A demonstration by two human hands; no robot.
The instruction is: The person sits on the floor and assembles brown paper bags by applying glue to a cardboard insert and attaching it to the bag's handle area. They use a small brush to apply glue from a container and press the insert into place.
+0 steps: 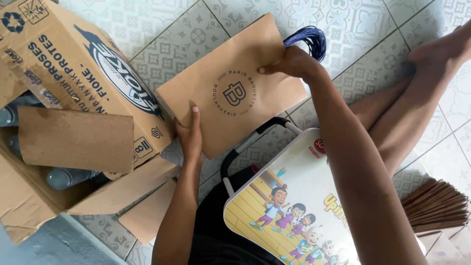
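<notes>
The person is sitting on the patterned tile floor [162, 29] and holding a flat brown paper bag [230, 83] out over it, just beyond a small lap table [294, 196] printed with cartoon children. The left hand [190, 135] is gripping the bag's lower left corner, thumb on top of the paper; the right hand [289, 63] is closing over the bag's upper right edge, pinching it there. A bundle of dark blue cord handles [308, 40] is showing just behind that edge, touching the right hand; whether any cord is already fixed to the bag cannot be told. To the left an open cardboard box [83, 73] is lying with plastic bottles [64, 177] inside it. At the far right a fanned stack of flat brown paper bags [434, 203] is resting on the floor, so by the look of it many bags are waiting beside the one in hand.
</notes>
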